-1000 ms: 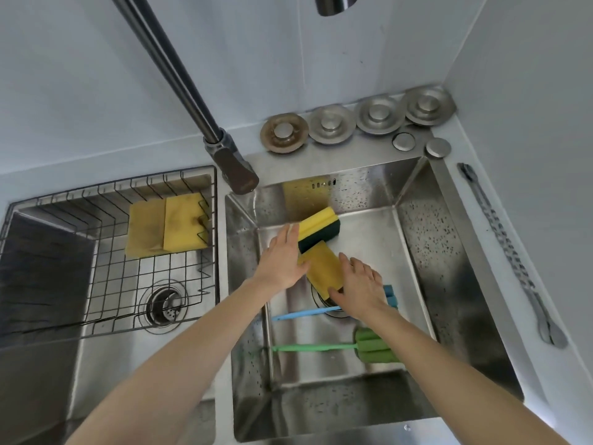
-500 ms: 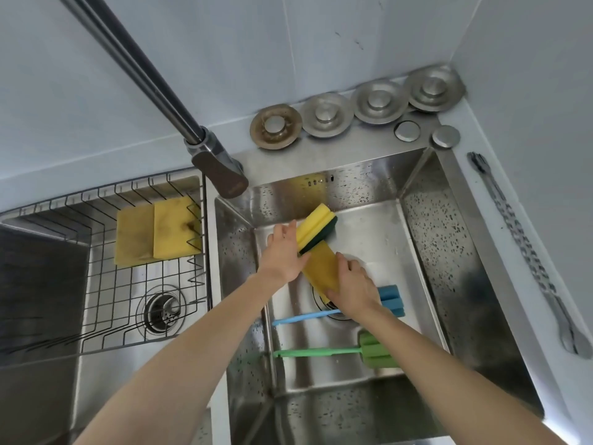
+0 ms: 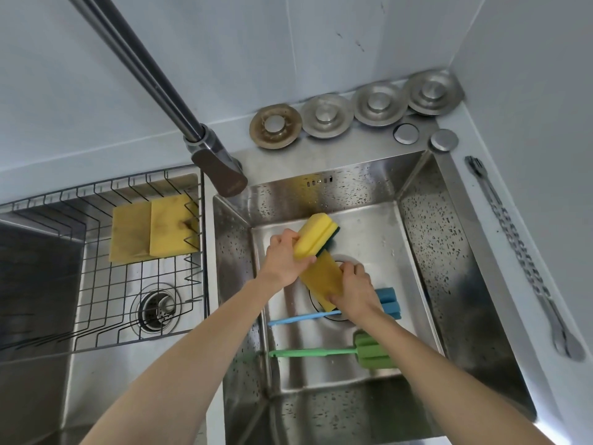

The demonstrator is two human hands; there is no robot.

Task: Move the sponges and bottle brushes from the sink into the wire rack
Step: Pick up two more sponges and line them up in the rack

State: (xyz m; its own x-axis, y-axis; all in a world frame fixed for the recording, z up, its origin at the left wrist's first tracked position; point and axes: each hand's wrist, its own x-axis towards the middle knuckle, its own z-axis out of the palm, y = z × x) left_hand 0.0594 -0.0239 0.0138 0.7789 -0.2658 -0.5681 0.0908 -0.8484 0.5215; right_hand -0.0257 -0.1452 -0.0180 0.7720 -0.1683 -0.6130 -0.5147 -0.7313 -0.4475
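My left hand (image 3: 284, 260) grips a yellow sponge with a dark green pad (image 3: 316, 234), tilted above the floor of the right sink (image 3: 446, 252). Just below it, my right hand (image 3: 354, 292) holds a second yellow sponge (image 3: 321, 276) over the drain. On the sink floor lie a blue bottle brush (image 3: 305, 317) and a green bottle brush (image 3: 321, 352), handles pointing left; my right wrist covers part of the blue head. The wire rack (image 3: 106, 290) sits in the left basin with two yellow sponges (image 3: 150, 231) at its back.
The faucet (image 3: 221, 168) hangs over the divider between the basins. Several metal drain stoppers (image 3: 324, 115) line the back ledge. A metal tool (image 3: 519, 248) lies along the right counter. The left basin's drain (image 3: 157, 311) shows under the rack.
Both hands have closed around their sponges and raised them slightly; the green-backed sponge is now tilted up in my left hand. The camera has leaned in closer.
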